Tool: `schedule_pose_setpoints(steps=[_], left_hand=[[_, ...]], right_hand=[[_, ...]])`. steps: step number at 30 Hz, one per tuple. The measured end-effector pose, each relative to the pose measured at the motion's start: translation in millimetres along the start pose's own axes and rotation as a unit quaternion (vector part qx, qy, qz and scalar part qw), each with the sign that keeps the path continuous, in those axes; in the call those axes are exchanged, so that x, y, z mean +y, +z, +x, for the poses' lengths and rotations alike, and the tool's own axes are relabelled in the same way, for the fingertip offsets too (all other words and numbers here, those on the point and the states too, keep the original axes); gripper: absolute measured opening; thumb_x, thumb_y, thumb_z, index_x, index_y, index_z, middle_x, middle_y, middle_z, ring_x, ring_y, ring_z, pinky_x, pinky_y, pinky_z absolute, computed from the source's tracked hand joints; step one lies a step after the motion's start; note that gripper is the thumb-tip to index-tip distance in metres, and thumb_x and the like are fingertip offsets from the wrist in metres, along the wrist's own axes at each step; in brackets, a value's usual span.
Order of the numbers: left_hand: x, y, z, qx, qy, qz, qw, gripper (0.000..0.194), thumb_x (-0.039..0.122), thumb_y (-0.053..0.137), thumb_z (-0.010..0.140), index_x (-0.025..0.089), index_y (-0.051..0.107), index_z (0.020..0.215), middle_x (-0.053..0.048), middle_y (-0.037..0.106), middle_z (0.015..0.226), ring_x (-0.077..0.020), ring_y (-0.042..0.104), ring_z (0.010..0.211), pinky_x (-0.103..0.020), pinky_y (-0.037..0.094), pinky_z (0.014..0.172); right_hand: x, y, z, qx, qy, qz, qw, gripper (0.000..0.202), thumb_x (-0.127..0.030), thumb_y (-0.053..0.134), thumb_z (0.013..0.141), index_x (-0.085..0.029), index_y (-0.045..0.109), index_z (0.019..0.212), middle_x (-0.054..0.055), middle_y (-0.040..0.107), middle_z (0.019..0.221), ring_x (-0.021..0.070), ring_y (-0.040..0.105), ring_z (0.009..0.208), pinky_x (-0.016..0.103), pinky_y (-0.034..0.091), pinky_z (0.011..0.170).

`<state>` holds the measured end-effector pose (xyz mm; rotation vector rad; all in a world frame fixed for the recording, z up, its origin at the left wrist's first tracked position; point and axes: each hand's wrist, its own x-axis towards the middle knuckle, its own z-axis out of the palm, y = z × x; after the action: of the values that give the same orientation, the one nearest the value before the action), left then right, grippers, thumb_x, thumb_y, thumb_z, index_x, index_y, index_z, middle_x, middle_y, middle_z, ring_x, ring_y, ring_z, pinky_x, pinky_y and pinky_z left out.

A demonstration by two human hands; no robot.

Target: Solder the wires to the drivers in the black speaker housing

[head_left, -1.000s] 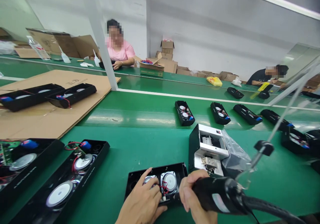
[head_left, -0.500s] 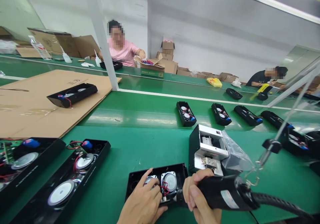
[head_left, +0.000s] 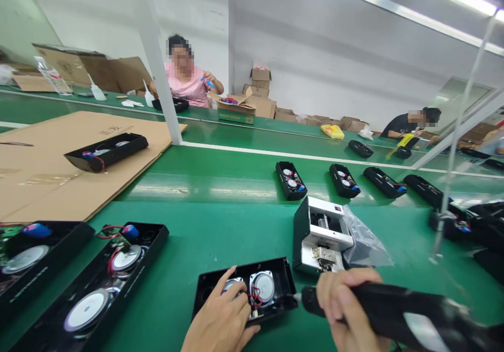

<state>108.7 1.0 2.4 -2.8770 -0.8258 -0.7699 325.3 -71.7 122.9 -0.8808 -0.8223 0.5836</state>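
open speaker housings [head_left: 244,294]: 10 | hands [head_left: 220,323]: 2 | screwdriver [head_left: 394,310]: 1 | co-workers [head_left: 185,79]: 2

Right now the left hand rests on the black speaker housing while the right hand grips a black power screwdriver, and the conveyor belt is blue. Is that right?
Not quite: the conveyor belt is green, as the head view shows. The left hand does rest on the black speaker housing, and the right hand grips the black power screwdriver.

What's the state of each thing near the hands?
Small black plastic speaker housing: open, drivers and red wires exposed.
Left hand: pressing on a driver inside it.
Right hand: closed around black electric screwdriver, lying level, tip at housing's right edge.
Long black speaker housing: open, untouched.
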Motion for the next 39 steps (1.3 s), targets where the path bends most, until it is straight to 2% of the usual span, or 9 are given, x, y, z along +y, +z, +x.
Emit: schedule_pose_setpoints(steps=[5,10,19,22,25,29,32,36,39], left_hand=[[-1,4.7,-3,0.019,0.003,-0.012,1.0,0.046,0.06,0.094,0.085,0.025,0.068,0.073,0.009,0.068,0.071,-0.0189,0.069,0.091,-0.041,-0.002,0.143],[-1,5.7,-4,0.032,-0.002,-0.031,0.999,0.041,0.053,0.095,0.086,0.025,0.068,0.074,0.01,0.069,0.074,-0.0181,0.071,0.093,-0.038,-0.001,0.143],[-6,11.1,-6,0.031,0.0,-0.035,0.999,0.044,0.058,0.084,0.096,0.026,0.064,0.072,0.009,0.068,0.072,-0.0186,0.07,0.094,-0.038,0.001,0.142],[-6,12.3,-6,0.037,-0.003,-0.039,0.999,0.044,0.057,0.085,0.094,0.026,0.064,0.072,0.01,0.069,0.073,-0.0187,0.071,0.094,-0.038,0.0,0.142],[-5,11.4,-6,0.037,-0.003,-0.039,0.999,0.043,0.055,0.091,0.089,0.026,0.065,0.072,0.01,0.07,0.073,-0.0186,0.071,0.094,-0.037,-0.001,0.142],[-5,11.8,-8,0.036,-0.005,-0.035,0.999,0.042,0.053,0.097,0.082,0.025,0.067,0.072,0.011,0.069,0.072,-0.0182,0.072,0.093,-0.037,0.001,0.142],[-6,13.0,-9,0.034,-0.006,-0.033,0.999,0.041,0.055,0.094,0.086,0.026,0.068,0.074,0.01,0.07,0.073,-0.0184,0.072,0.094,-0.037,0.003,0.142],[-6,12.9,-8,0.04,0.001,-0.031,0.999,0.041,0.059,0.086,0.093,0.027,0.069,0.075,0.009,0.072,0.074,-0.0197,0.072,0.095,-0.038,0.004,0.142],[-6,11.7,-7,0.04,0.003,-0.026,0.999,0.04,0.058,0.091,0.089,0.026,0.07,0.076,0.009,0.072,0.074,-0.0192,0.072,0.094,-0.038,0.0,0.143]], right_hand=[[-25,-33,50,0.131,-0.117,-0.088,0.98,0.024,-0.025,0.088,0.091,-0.024,0.065,0.099,-0.009,0.056,0.059,0.0121,0.053,0.05,0.029,0.046,0.053],[-8,-47,75,0.13,-0.111,-0.118,0.978,0.034,-0.03,0.095,0.087,-0.021,0.066,0.104,-0.009,0.059,0.058,0.0123,0.055,0.047,0.029,0.045,0.051],[20,-63,74,0.099,-0.08,-0.133,0.983,0.033,-0.032,0.093,0.092,-0.021,0.065,0.106,-0.009,0.061,0.059,0.0117,0.058,0.049,0.027,0.047,0.053],[23,-67,71,0.084,-0.084,-0.126,0.985,0.032,-0.03,0.091,0.093,-0.021,0.064,0.106,-0.009,0.062,0.059,0.0107,0.058,0.048,0.025,0.047,0.053],[12,-64,68,0.074,-0.101,-0.102,0.987,0.027,-0.028,0.089,0.093,-0.022,0.066,0.105,-0.009,0.061,0.059,0.0109,0.057,0.049,0.026,0.048,0.053],[-17,-56,68,0.074,-0.13,-0.059,0.987,0.023,-0.027,0.086,0.093,-0.023,0.067,0.104,-0.01,0.057,0.057,0.0106,0.054,0.048,0.027,0.047,0.053],[-25,-52,72,0.082,-0.15,-0.054,0.984,0.022,-0.026,0.085,0.092,-0.024,0.067,0.104,-0.01,0.057,0.057,0.0106,0.053,0.047,0.027,0.047,0.053],[-6,-55,77,0.074,-0.121,-0.087,0.986,0.026,-0.028,0.089,0.091,-0.023,0.065,0.101,-0.009,0.058,0.058,0.0109,0.055,0.047,0.026,0.047,0.051],[14,-60,76,0.073,-0.099,-0.112,0.986,0.031,-0.031,0.092,0.091,-0.023,0.062,0.097,-0.009,0.058,0.059,0.0117,0.057,0.047,0.026,0.047,0.05]])
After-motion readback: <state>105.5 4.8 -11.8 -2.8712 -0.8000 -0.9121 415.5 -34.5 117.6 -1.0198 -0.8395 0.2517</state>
